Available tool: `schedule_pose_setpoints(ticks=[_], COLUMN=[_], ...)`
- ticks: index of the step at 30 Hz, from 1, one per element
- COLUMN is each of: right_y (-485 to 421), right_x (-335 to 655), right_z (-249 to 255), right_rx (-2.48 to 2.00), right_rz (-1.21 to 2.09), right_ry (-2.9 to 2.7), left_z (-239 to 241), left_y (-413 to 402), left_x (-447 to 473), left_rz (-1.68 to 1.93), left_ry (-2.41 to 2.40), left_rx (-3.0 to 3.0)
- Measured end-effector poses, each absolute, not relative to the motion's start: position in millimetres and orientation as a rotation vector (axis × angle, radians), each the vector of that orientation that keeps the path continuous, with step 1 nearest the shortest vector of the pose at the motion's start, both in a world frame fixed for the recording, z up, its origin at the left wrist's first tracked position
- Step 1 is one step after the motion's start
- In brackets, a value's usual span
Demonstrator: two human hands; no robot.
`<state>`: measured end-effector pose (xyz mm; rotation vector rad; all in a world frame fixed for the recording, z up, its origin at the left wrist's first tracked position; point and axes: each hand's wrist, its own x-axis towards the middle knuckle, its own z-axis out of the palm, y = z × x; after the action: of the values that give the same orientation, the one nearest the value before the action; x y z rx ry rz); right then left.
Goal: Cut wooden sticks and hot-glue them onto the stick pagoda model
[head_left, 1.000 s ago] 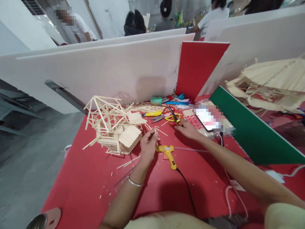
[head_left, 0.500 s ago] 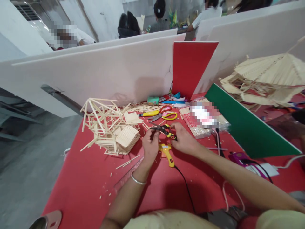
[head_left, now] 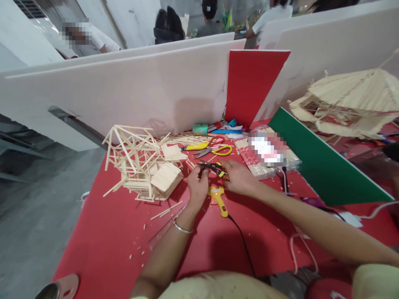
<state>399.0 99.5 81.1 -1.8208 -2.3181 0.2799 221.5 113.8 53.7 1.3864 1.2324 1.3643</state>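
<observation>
My right hand (head_left: pixel 239 177) is wrapped round the black-and-yellow handles of a pair of snips (head_left: pixel 215 167), whose dark blades point left. At the blade tips, my left hand (head_left: pixel 198 182) has its thumb and fingers pinched together. Whatever it pinches is too small or hidden to make out. Just below the hands lies a yellow glue gun (head_left: pixel 220 201) with a black cord. Left of them stands a frame model of thin wooden sticks (head_left: pixel 134 158), with a small slatted stick panel (head_left: pixel 166 176) at its near side.
Behind the hands lie yellow-handled scissors (head_left: pixel 221 150), a yellow cutter knife (head_left: pixel 195 146) and a green roll (head_left: pixel 200 129). Bagged sticks (head_left: pixel 264 153) and a green board (head_left: pixel 324 166) are at right. A clear ruler (head_left: pixel 168 226) and loose sticks (head_left: pixel 166 211) lie nearer. White boards (head_left: pixel 140 91) wall the back.
The right hand has shifted slightly left, and the snips' handles look closer together. My left hand keeps its pinch at the blades. The camera view has tilted a little.
</observation>
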Motion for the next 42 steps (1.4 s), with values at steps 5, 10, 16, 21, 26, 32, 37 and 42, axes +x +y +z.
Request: schedule_pose_setpoints(ticks=[5, 10, 16, 21, 26, 32, 37, 42], right_y=[121, 132, 142, 162, 164, 145, 137, 130], right_x=[405, 412, 413, 418, 425, 422, 424, 428], right_z=[79, 67, 50, 47, 45, 46, 59, 55], right_rx=[-1.831, -1.840, -2.024, -2.108, -2.195, -2.170, -2.003, -2.145], right_rz=[0.519, 0.710, 0.711, 0.680, 0.454, 0.313, 0.398, 0.323], right_ry=[-2.348, -2.351, -2.313, -2.335, -2.344, -2.350, -2.406, -2.378], left_z=[44, 27, 10, 16, 28, 42, 38, 31], left_y=[131, 146, 159, 166, 147, 128, 131, 127], left_x=[228, 231, 238, 234, 227, 226, 219, 216], left_rz=[1.330, 1.308, 1.243, 1.233, 1.192, 1.244, 1.302, 1.355], left_ry=[1.259, 1.248, 1.181, 1.143, 1.083, 1.083, 1.123, 1.141], left_rx=[1.387, 1.286, 0.986, 0.788, 0.727, 0.728, 0.760, 0.895])
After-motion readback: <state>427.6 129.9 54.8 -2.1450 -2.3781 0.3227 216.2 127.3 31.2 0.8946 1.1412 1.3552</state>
